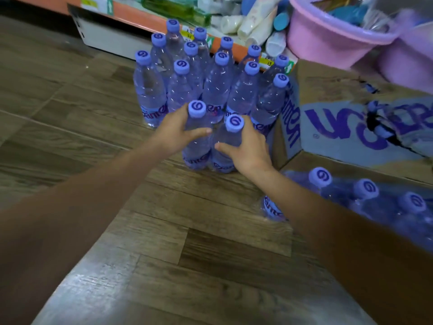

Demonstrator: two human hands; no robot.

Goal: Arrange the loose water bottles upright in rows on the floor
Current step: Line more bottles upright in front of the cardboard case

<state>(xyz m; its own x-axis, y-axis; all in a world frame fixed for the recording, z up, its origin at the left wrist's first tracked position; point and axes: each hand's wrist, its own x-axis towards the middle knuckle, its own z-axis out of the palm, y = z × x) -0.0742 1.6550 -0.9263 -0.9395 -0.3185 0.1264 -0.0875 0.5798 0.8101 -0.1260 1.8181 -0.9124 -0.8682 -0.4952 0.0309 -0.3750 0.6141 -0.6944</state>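
Left hand [174, 132] grips one upright bottle [196, 137]; right hand [248, 148] its neighbour [226, 146].

Center frame: two held bottles [208, 139] in front of standing rows [210, 73]; carton [351, 118] at right, shelf [140, 19] behind, upper frame.

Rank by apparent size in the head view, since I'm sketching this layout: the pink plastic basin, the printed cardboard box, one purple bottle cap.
1. Printed cardboard box, largest.
2. Pink plastic basin, though it is cut off by the frame edge.
3. Purple bottle cap, smallest.
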